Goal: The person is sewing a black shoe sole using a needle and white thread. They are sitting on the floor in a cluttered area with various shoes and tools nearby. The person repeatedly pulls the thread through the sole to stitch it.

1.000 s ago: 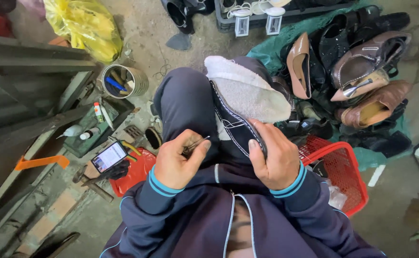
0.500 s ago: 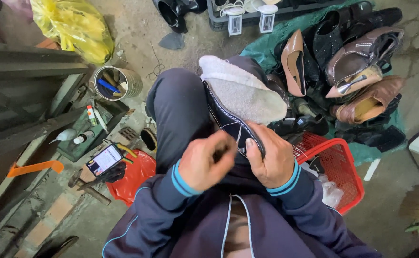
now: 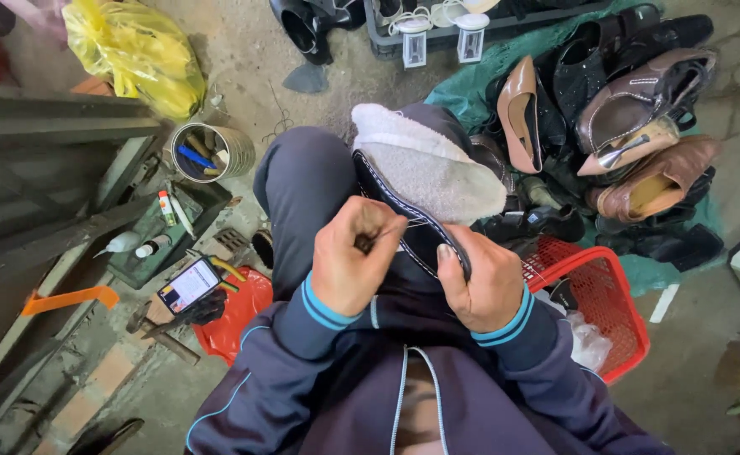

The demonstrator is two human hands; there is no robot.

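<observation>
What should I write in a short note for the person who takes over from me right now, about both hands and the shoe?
Left hand: closed in a fist on a small tool at the shoe's edge; the tool is mostly hidden.
Right hand: grips the dark shoe at its sole edge, steadying it on the lap.
Shoe: fleece lining faces up; white stitches run along the visible rim.
Done: stitching shows along the visible rim.
Left: the part under the hands cannot be seen; check it.
Nearby: red basket at right, tool tin and phone at left.

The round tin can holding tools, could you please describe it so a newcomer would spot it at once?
Start at the yellow plastic bag at top left. Just below it, beside the grey bench, stands the tin can: the only round open container there, with blue-handled tools inside.
</observation>
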